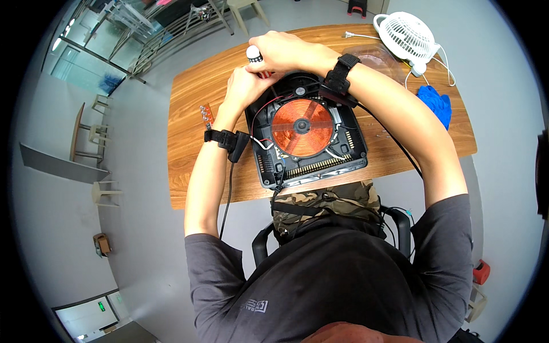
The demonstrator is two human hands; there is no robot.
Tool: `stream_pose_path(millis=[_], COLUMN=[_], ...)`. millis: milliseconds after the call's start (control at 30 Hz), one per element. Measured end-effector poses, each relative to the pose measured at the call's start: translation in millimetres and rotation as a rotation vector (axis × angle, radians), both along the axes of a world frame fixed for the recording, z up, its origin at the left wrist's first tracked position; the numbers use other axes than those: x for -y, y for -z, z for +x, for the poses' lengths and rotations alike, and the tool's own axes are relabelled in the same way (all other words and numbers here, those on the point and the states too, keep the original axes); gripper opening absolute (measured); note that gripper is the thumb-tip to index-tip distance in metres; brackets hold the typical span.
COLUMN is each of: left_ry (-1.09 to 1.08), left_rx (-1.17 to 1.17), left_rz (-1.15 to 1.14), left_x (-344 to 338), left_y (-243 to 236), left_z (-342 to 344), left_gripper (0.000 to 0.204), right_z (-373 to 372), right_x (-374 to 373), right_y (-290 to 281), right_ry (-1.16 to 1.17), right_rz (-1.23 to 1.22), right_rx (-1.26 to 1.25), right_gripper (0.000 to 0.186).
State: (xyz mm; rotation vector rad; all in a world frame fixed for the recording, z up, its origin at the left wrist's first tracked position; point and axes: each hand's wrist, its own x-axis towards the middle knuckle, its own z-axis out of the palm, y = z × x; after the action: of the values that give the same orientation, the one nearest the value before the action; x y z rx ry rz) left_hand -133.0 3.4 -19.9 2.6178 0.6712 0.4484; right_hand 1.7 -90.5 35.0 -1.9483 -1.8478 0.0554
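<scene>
Induction cooker, seen in the head view with its inside laid bare: lies on the wooden table, close to the near edge. Carries a round copper coil at its middle, with red and white wires running beside it. Has a screwdriver with a white end and red stripes slanting over its far left corner, gripped at the handle by the right hand. Brings the left hand together with the right there, just beside the handle; cannot tell whether its partly hidden fingers close on the tool. To the cooker's left, shows a small orange board with silvery parts, near the left forearm. Beyond the cooker's far right corner, shows a clear tray, then a white fan; to the right, a blue cloth-like bundle.
</scene>
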Motion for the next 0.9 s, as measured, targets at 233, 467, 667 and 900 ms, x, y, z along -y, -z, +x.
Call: stream_pose_path(millis=[233, 467, 667, 900], left_ry=[0.167, 0.427, 0.436, 0.450], left_rx=[-0.003, -0.224, -0.285, -0.385], left_rz=[-0.102, 0.091, 0.259, 0.340], left_x=[-10, -25, -13, -7], left_y=[0, 33, 34, 35], left_z=[1, -7, 5, 15], left_gripper=[0.042, 0.010, 0.011, 0.010], right_z=[4, 24, 34, 40], right_x=[4, 35, 59, 71], right_y=[-3, -9, -14, -11], right_ry=[0.044, 0.124, 0.142, 0.146], right_rz=[0.067, 0.136, 0.161, 0.169], right_rx=[0.010, -0.007, 0.001, -0.013], right_gripper=[0.046, 0.042, 0.046, 0.050])
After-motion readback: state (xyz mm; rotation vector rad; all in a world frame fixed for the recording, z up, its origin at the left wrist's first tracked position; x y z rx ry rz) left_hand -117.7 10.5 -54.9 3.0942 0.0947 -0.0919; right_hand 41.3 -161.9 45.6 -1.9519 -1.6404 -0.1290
